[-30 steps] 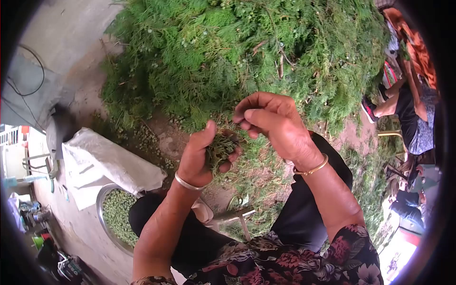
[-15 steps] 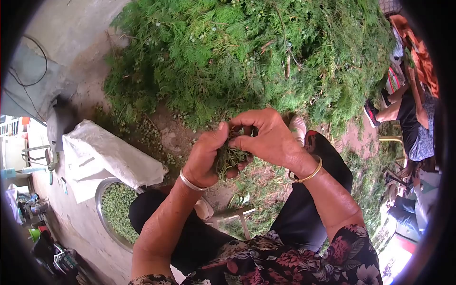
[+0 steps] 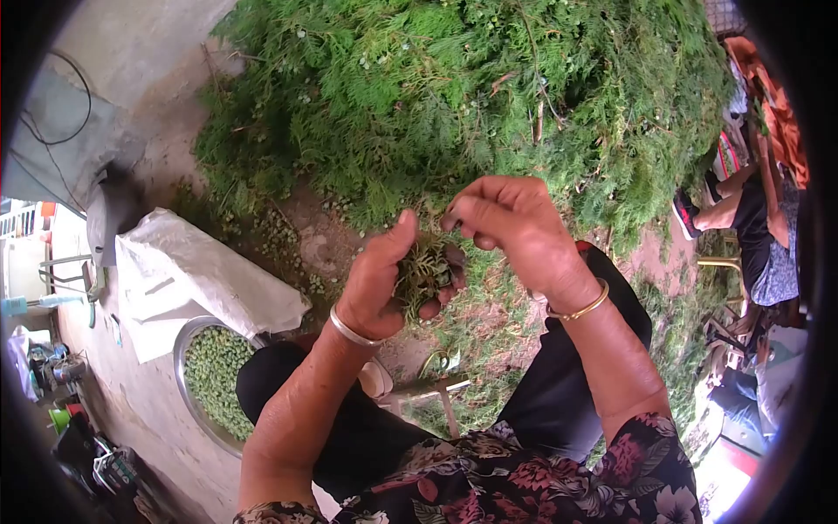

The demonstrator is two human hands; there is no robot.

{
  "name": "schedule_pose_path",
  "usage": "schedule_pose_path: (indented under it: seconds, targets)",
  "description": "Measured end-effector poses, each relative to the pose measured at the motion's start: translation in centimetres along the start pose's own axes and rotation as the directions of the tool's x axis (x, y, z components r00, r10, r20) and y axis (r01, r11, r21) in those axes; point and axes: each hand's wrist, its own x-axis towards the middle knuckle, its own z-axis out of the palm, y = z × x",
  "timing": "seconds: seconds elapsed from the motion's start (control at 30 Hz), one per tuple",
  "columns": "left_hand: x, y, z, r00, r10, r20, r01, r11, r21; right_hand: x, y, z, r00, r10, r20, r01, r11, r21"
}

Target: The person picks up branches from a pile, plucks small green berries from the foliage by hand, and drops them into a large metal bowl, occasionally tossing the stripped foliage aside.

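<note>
Resting in the cupped palm of my left hand (image 3: pixel 374 284) is a small clump of evergreen sprigs (image 3: pixel 424 272), with the fingers curled beneath and around it. My right hand (image 3: pixel 522 229) is apart from the clump, raised to its upper right. Its thumb and forefinger are pinched together; whatever is between them is too small to make out. Beyond both hands lies a big heap of leafy evergreen branches (image 3: pixel 471 113), dotted with pale small cones.
A metal basin (image 3: pixel 181 371) full of small green cones stands at my left, beside a white sack (image 3: pixel 214 279). Another person (image 3: pixel 764 227) sits at the far right. Loose sprigs litter the ground around a small stool frame (image 3: pixel 449 410) between my legs.
My right hand has drawn away from the clump, up and to the right, with its fingertips pinched. My left hand stays nearly in place, still cupping the sprigs.
</note>
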Motion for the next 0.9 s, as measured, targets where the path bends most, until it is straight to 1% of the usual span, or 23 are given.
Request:
schedule_pose_path:
  seconds: [0.03,0.07,0.1,0.13,0.17,0.2,0.23,0.27,0.33,0.37,0.4,0.43,0.47,0.5,0.53,0.57,0.63,0.67,0.73,0.77,0.83,0.87,0.9]
  targets:
    - [0.0,0.1,-0.1,1.000,-0.012,0.012,0.012,1.000,-0.002,0.0,-0.3,-0.1,1.000,0.000,0.003,0.000,1.000,0.000]
    - [0.0,0.1,-0.2,0.999,-0.024,0.024,0.024,1.000,-0.005,0.1,-0.7,-0.3,0.999,0.035,0.010,-0.036,0.977,0.211]
    - [0.0,0.1,-0.2,1.000,-0.022,0.021,0.023,1.000,-0.007,0.1,-1.0,-0.4,0.997,0.068,0.024,-0.071,0.909,0.411]
    - [0.1,0.2,-0.2,0.999,-0.032,-0.005,0.032,0.999,-0.029,0.0,-1.0,-0.5,0.996,0.068,0.058,-0.087,0.899,0.430]
    - [0.1,0.2,-0.1,0.999,-0.042,-0.030,0.041,0.998,-0.052,-0.1,-0.8,-0.3,0.996,0.069,0.061,-0.088,0.898,0.430]
    - [0.3,0.0,-0.1,0.999,-0.042,-0.032,0.040,0.998,-0.052,-0.3,-0.3,0.2,0.996,-0.053,0.078,0.033,0.970,0.242]
    - [0.5,-0.3,-0.2,0.998,-0.014,-0.056,0.009,0.997,-0.083,-0.5,0.0,0.6,0.979,-0.168,0.118,0.163,0.985,0.048]
    - [0.6,-0.5,-0.2,0.997,0.014,-0.080,-0.023,0.993,-0.114,-0.7,-0.1,0.9,0.979,-0.168,0.119,0.163,0.985,0.048]
    - [0.7,-0.4,-0.2,0.997,0.001,-0.083,-0.011,0.994,-0.113,-1.1,-0.5,1.6,0.979,-0.070,0.191,0.120,0.956,-0.269]
    - [0.7,-0.4,-0.2,0.996,-0.012,-0.085,0.002,0.994,-0.112,-1.1,0.1,1.9,0.979,-0.068,0.192,0.119,0.956,-0.269]
    - [0.7,-0.4,-0.1,0.996,-0.012,-0.085,0.002,0.994,-0.113,-1.0,1.1,2.2,0.973,-0.154,0.173,0.209,0.908,-0.363]
    - [0.8,-0.5,0.2,0.992,-0.027,-0.121,0.016,0.996,-0.087,-0.9,1.6,2.3,0.957,-0.240,0.162,0.288,0.843,-0.454]
    - [0.9,-0.6,0.3,0.987,-0.040,-0.158,0.030,0.998,-0.062,-0.9,1.7,2.4,0.957,-0.239,0.162,0.287,0.843,-0.454]
    - [0.9,-0.6,0.2,0.987,-0.040,-0.158,0.030,0.998,-0.063,-0.9,1.8,2.4,0.977,-0.162,0.142,0.203,0.907,-0.368]
    - [0.9,-0.7,0.0,0.992,-0.059,-0.108,0.057,0.998,-0.022,-0.9,1.8,2.4,0.988,-0.081,0.129,0.114,0.955,-0.275]
    - [0.9,-0.7,-0.2,0.995,-0.081,-0.058,0.083,0.996,0.021,-0.8,1.8,2.3,0.989,-0.079,0.129,0.112,0.955,-0.274]
    - [0.8,-0.7,0.0,0.996,-0.082,-0.036,0.082,0.997,-0.002,-0.7,1.4,2.1,0.991,-0.034,0.130,0.055,0.985,-0.163]
    - [0.9,-0.6,0.1,0.997,-0.079,-0.014,0.079,0.997,-0.025,-0.5,1.2,1.9,0.991,-0.034,0.129,0.055,0.985,-0.164]
    - [0.9,-0.7,0.0,0.998,-0.063,0.010,0.063,0.998,-0.012,-0.3,0.8,1.4,0.984,0.047,0.172,-0.040,0.998,-0.044]
    - [1.0,-0.8,-0.1,0.998,-0.047,0.032,0.047,0.999,0.001,-0.4,0.5,1.2,0.984,0.047,0.172,-0.040,0.998,-0.044]
    - [1.0,-0.8,-0.1,0.998,-0.049,0.035,0.050,0.999,-0.007,-0.4,-0.1,1.0,0.978,0.143,0.150,-0.154,0.986,0.066]
    - [1.0,-0.9,-0.1,0.998,-0.054,0.037,0.054,0.998,-0.015,-0.3,-0.1,0.8,0.978,0.144,0.150,-0.155,0.986,0.065]
    - [0.9,-0.9,-0.1,0.998,-0.054,0.038,0.055,0.998,-0.016,-0.2,0.0,0.5,0.967,0.197,0.162,-0.213,0.973,0.090]
